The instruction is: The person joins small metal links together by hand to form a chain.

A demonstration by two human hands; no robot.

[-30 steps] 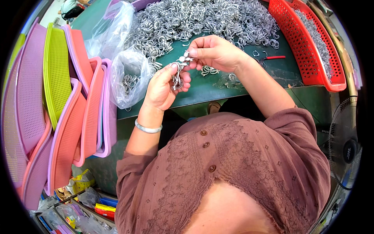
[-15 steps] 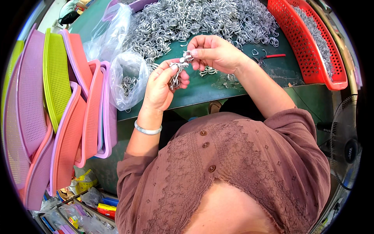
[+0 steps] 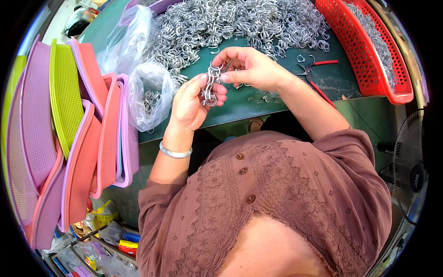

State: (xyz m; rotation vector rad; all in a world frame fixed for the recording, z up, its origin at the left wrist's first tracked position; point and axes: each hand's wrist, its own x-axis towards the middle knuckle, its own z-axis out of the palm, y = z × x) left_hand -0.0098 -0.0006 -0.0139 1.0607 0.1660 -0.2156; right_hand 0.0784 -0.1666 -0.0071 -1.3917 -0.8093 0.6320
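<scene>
My left hand, with a pale bangle on its wrist, is closed on a small cluster of silvery metal rings. The rings stand up between the thumb and fingers, and some rest against the curled fingers. From the right, my right hand curves over the same cluster, thumb and forefinger pinching its upper edge. A few loose rings lie on the table just below my right hand, partly hidden by it. Beyond both hands spreads a large heap of similar rings.
A clear plastic bag with rings inside stands left of my left hand. Stacked purple, green and pink baskets fill the left side. Red-handled pliers lie right of my right forearm, near a red basket of metal pieces.
My right hand has shifted slightly down and turned, its forefinger now arched over the rings. The cluster hangs more spread between my hands. Both pliers handles now show beside my forearm.
</scene>
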